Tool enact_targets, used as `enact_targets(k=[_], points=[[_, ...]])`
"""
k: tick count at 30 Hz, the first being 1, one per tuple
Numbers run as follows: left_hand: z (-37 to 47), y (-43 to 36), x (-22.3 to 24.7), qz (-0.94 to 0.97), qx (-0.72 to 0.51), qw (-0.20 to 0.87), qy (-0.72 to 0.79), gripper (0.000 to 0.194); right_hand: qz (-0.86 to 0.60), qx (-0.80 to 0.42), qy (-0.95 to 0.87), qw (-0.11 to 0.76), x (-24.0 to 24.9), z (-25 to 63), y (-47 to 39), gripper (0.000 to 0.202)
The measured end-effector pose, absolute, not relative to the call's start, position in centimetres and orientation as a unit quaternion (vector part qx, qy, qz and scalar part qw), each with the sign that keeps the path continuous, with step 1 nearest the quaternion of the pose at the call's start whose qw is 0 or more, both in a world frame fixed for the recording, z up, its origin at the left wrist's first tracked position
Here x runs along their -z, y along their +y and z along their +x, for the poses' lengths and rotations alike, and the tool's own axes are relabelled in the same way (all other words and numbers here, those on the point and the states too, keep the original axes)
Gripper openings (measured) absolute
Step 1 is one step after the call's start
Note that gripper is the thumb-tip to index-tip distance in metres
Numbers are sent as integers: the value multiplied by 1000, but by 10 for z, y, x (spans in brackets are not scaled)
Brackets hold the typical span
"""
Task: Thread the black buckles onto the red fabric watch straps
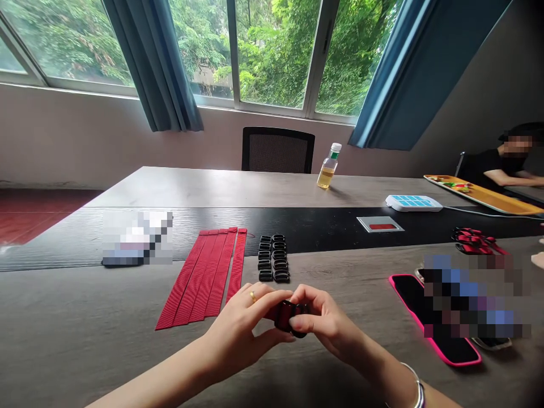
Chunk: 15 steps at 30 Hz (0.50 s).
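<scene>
Both hands meet low in the middle of the head view. My left hand [244, 320], with a gold ring, is closed on a red strap end at a black buckle [284, 316]. Thumb and fingers of my right hand [329, 320] pinch the buckle's right side. Part of the strap is hidden by the fingers. Several red straps [202, 275] lie side by side on the table left of the hands, with one strap [237, 263] slightly apart. Beyond the hands, black buckles [265, 264] and black rings [280, 264] stand in two columns.
A pink-edged phone [437, 323] and a red-black strap bundle [476, 241] lie right. Farther back are a bottle [327, 170], a power strip [414, 203], a framed card [380, 224] and an orange tray [497, 197]. A person [501, 164] sits at far right.
</scene>
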<state>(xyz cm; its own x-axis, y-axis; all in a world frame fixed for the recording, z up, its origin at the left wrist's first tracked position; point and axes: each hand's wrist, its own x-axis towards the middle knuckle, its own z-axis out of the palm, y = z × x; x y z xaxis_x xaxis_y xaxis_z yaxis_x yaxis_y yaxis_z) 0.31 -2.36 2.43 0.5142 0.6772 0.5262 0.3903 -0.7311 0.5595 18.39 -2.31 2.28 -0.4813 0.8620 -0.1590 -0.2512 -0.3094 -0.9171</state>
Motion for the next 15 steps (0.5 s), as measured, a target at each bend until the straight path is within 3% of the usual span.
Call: enact_targets(k=[8,15], points=[[3,-23,-24,844,-408,106,331,24,-355,-700,-459,415,-23,179,-25,39],[5,-27,-27,813,-413,201,356,23,-345,-681,-500,408,-26,178,-29,38]])
